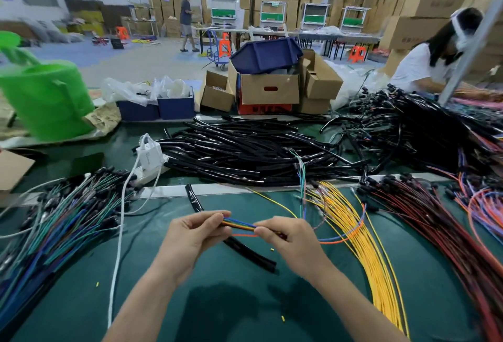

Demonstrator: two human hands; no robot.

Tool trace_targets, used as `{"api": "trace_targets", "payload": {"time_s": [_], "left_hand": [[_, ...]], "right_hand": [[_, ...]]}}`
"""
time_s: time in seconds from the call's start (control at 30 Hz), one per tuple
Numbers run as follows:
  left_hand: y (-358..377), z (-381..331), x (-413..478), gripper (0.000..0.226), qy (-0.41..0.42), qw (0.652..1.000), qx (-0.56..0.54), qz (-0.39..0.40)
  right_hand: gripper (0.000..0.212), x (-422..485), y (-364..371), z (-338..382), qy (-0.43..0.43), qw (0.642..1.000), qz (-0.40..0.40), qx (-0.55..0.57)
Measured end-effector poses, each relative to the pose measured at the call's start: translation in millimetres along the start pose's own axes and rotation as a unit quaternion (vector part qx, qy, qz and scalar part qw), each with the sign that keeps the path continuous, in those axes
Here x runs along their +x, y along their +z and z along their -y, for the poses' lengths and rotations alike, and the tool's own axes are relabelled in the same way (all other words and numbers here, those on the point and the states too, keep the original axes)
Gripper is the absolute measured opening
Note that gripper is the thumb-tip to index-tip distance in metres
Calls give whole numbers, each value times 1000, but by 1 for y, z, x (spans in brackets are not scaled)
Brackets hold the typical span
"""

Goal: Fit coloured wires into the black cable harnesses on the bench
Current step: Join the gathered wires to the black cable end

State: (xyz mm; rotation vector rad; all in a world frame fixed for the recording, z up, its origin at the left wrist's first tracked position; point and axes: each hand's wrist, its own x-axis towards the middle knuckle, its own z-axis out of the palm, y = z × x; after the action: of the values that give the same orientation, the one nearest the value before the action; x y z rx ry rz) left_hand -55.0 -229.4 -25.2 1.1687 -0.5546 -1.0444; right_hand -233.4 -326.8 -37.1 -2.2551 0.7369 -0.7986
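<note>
Centrally, both forearms reach up from the lower edge and converge above a short black harness tube (253,256) lying slantwise on the green bench (217,301). The left hand (190,235), fingers curled, pinches one end of a small bundle of coloured wires (239,225), blue, yellow and orange among them, while the right hand (288,241) pinches the other end between thumb and curled fingers, so the bundle runs level between them just above the tube. To the right of the tube fans a sheaf of yellow wires (364,241); beyond the tube, farther up the bench, lies a heap of black harnesses (245,151).
</note>
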Motion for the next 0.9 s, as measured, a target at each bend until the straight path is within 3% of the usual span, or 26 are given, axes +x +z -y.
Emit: {"api": "trace_targets", "payload": {"time_s": [0.23,0.33,0.43,0.67,0.8,0.9], "left_hand": [[8,13,-5,21,32,992,123,3],[16,23,-8,25,57,989,134,-16],[19,31,-10,20,46,993,102,-31],[25,44,-10,18,-36,997,-58,-20],[24,49,-10,15,-29,999,-38,-5],[24,51,-10,17,-21,999,-48,5]], "right_hand": [[20,-12,7,-8,34,997,23,65],[36,-14,5,-7,-1,996,19,93],[32,-16,4,-8,-36,994,5,104],[31,-21,5,-14,-73,997,-31,5],[36,-23,5,-8,-119,984,-21,-129],[32,-24,8,-8,-125,985,-33,-117]]}}
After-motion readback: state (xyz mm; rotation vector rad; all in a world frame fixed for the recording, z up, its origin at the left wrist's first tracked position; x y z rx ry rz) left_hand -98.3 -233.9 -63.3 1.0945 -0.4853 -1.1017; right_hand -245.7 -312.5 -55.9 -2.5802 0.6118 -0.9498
